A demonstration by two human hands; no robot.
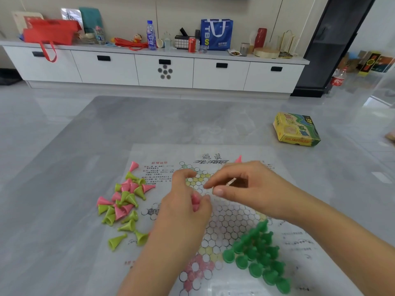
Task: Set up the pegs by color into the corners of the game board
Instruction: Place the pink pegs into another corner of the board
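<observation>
1. Game board (252, 159): thin printed sheet w/ a star of circles, lying flat on the grey counter (106, 135), toward the near edge, approx. centre.
2. Left hand (183, 201): over the board's middle-left. Fingers curled shut around pink pegs (195, 200); pink shows between thumb & palm. Exact count can't be read.
3. Right hand (245, 189): over the board centre, just right of the left hand, fingertips nearly meeting it. Thumb & index pinched together; a small pale object at the fingers, too blurred to ID. Can't tell whether it's a peg.
4. Dark green pegs (258, 253): standing upright, packed in a triangle on the board's near-right star corner, bases touching or almost.
5. Loose pile (124, 199) of pink & lime-green pegs: lying on their sides, mixed, at the board's left edge, partly on the sheet & partly on the bare counter. A few lime ones strayed nearer the near edge (116, 241).
6. One pink peg (134, 166) lies apart at the far-left of the pile; another pink peg (238, 159) shows just beyond the right hand, near the board's far edge.
7. Near star corner w/ pink-tinted circles (196, 270): no pegs standing in the visible part.
8. Yellow-green game box (297, 130): on the counter, far-right of the board, well apart from it.
</observation>
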